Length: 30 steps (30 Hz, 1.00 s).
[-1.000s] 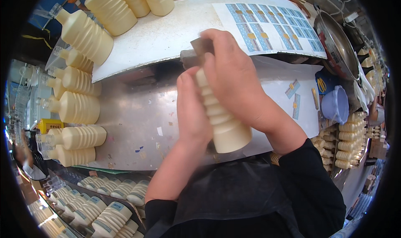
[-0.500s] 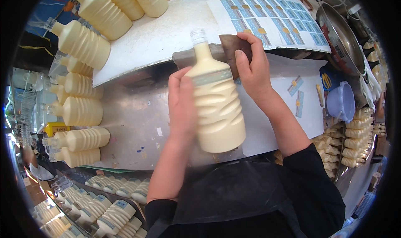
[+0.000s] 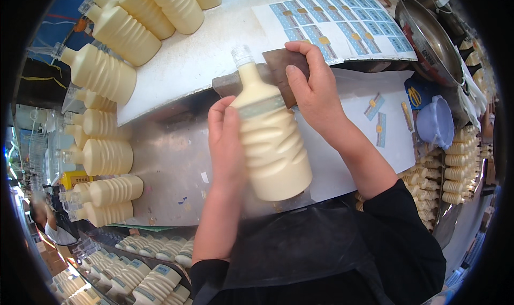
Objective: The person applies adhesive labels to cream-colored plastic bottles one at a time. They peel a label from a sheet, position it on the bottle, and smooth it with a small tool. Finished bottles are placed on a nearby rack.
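A cream bottle [image 3: 276, 157] with a ridged body and a clear threaded neck leans back over the metal worktop, its neck pointing away from me. Around its shoulder runs a grey-green patterned label band [image 3: 262, 107]. My left hand [image 3: 224, 141] is closed on the bottle's left side, the thumb near the band. In my right hand [image 3: 317, 91], a flat dark brown piece [image 3: 279, 68], like a scraper, is pinched between thumb and fingers. Its lower corner is close to the band's right end; whether they touch I cannot tell. Behind the bottle's neck sits a grey block [image 3: 227, 84], partly hidden.
Sheets of blue labels [image 3: 350, 26] lie on the white raised board [image 3: 176, 64]. Loose label strips [image 3: 380, 129] are on white paper at right, near a lavender bucket [image 3: 435, 123] and a large pan [image 3: 431, 40]. Cream bottles [image 3: 107, 157] line the left; labelled ones [image 3: 158, 281] lie below.
The view has shifted slightly, so everything sits a little further left. Both hands keep their holds on the bottle and the brown piece, with little visible movement.
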Each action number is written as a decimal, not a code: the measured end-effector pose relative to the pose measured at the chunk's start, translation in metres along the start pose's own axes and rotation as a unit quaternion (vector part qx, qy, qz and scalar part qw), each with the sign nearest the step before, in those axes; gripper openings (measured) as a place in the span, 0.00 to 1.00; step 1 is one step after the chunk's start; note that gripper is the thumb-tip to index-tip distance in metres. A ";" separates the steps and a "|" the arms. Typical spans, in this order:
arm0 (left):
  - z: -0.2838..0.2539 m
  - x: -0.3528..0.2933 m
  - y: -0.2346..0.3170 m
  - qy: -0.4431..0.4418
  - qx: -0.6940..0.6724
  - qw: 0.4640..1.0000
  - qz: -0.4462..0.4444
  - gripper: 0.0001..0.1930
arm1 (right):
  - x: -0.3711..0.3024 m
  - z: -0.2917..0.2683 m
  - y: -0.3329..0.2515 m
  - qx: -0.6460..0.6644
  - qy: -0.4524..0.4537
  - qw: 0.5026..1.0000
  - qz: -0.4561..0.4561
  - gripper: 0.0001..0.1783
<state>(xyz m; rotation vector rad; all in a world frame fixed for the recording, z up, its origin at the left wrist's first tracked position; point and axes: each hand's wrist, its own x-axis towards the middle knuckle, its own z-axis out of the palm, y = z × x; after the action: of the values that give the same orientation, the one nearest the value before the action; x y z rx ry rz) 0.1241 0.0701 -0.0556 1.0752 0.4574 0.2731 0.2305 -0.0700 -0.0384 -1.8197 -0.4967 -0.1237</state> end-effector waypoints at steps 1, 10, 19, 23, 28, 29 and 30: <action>0.002 -0.001 0.001 0.002 -0.016 1.000 -0.006 0.14 | 0.002 0.001 -0.006 -0.005 0.001 1.000 -0.006 0.21; 0.011 -0.007 0.005 -0.013 -0.078 0.997 -0.014 0.15 | 0.004 0.042 -0.058 -0.132 -0.076 0.986 -0.066 0.19; -0.002 -0.004 -0.001 -0.025 0.019 0.999 0.011 0.22 | -0.001 0.045 -0.059 -0.211 -0.103 0.968 -0.088 0.18; -0.006 -0.004 -0.008 -0.042 0.090 0.995 0.009 0.21 | 0.002 0.010 -0.013 -0.135 -0.005 0.987 -0.083 0.19; -0.004 -0.003 -0.008 -0.036 0.077 0.996 0.010 0.20 | -0.006 0.002 0.026 -0.074 0.035 0.993 -0.089 0.20; -0.006 -0.002 -0.009 -0.035 0.086 0.995 0.026 0.20 | -0.006 0.004 0.029 -0.064 0.042 0.993 -0.089 0.20; -0.008 -0.001 -0.011 -0.034 0.093 0.994 0.039 0.20 | -0.007 0.005 0.032 -0.059 0.047 0.993 -0.095 0.20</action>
<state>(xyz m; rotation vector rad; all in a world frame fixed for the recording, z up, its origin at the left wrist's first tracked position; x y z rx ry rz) 0.1193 0.0708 -0.0681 1.2831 0.3861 0.2646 0.2363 -0.0744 -0.0705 -1.8693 -0.6056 -0.3747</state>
